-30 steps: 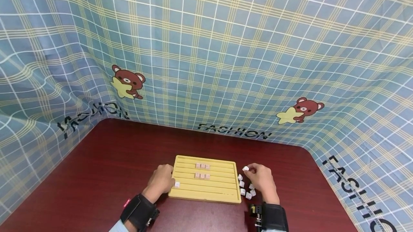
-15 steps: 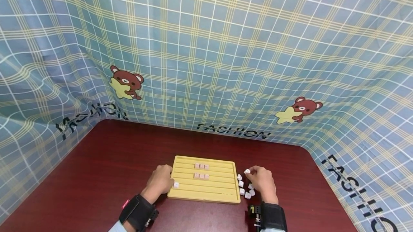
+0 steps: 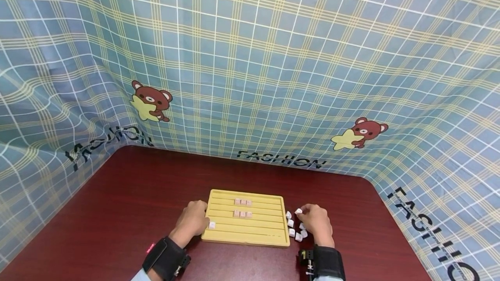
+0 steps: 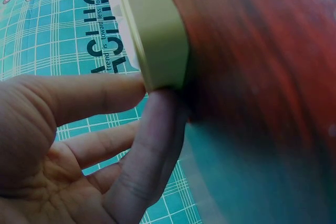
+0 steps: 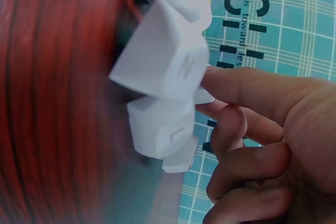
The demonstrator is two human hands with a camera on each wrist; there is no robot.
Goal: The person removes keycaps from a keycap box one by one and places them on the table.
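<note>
My left hand (image 3: pixel 191 219) holds the left edge of a yellow grooved tray (image 3: pixel 246 232), thumb against the rim in the left wrist view. Beside that thumb a white keycap (image 3: pixel 212 225) sits in a lower groove. Higher on the tray are two short rows of pink keycaps, a far row (image 3: pixel 243 202) and a nearer row (image 3: pixel 242 214). Right of the tray, my right hand (image 3: pixel 317 224) pinches a white keycap (image 3: pixel 298 211) at its fingertips. In the right wrist view, keycaps marked N (image 5: pixel 185 69) and L (image 5: pixel 173 135) partly hide those fingertips.
Several loose white keycaps (image 3: pixel 291 232) lie between the tray's right edge and my right hand. Everything stands on a dark red wooden table (image 3: pixel 164 176). A blue checked cloth (image 3: pixel 250 77) hangs behind the table and along its sides.
My right hand has lowered the pinched keycap a little, toward the loose ones. My left hand stays at the tray's edge. The head view has shifted slightly.
</note>
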